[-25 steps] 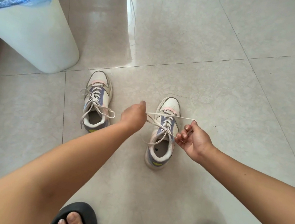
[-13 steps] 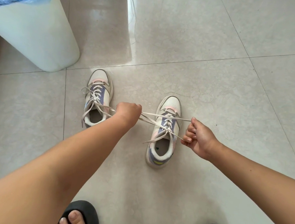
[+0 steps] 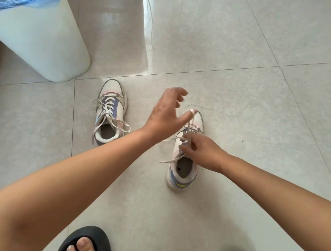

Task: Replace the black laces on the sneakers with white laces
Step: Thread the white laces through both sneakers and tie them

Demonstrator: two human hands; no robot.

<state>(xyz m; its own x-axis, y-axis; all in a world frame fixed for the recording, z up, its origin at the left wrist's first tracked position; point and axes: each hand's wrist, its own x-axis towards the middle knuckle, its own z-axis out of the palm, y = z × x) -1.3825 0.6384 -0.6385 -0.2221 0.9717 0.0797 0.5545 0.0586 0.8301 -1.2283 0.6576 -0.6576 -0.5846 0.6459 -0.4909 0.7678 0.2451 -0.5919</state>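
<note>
Two white sneakers with pink and blue panels stand on the tile floor, both threaded with white laces. The left sneaker (image 3: pixel 110 115) stands alone, its lace ends lying loose. Over the right sneaker (image 3: pixel 183 172), my right hand (image 3: pixel 201 150) pinches the white lace (image 3: pixel 190 126) near the top eyelets. My left hand (image 3: pixel 167 111) hovers above the shoe's toe with fingers spread and relaxed. A strand of the lace runs up to its thumb tip. No black laces are in view.
A tall white bin (image 3: pixel 38 40) lined with a blue bag stands at the back left, close to the left sneaker. My feet in black slippers (image 3: pixel 85 242) are at the bottom edge. Dark wooden furniture sits behind the bin.
My left hand has released its sideways pull on the lace, opened, and moved up over the toe. My right hand has moved left onto the shoe's lacing.
</note>
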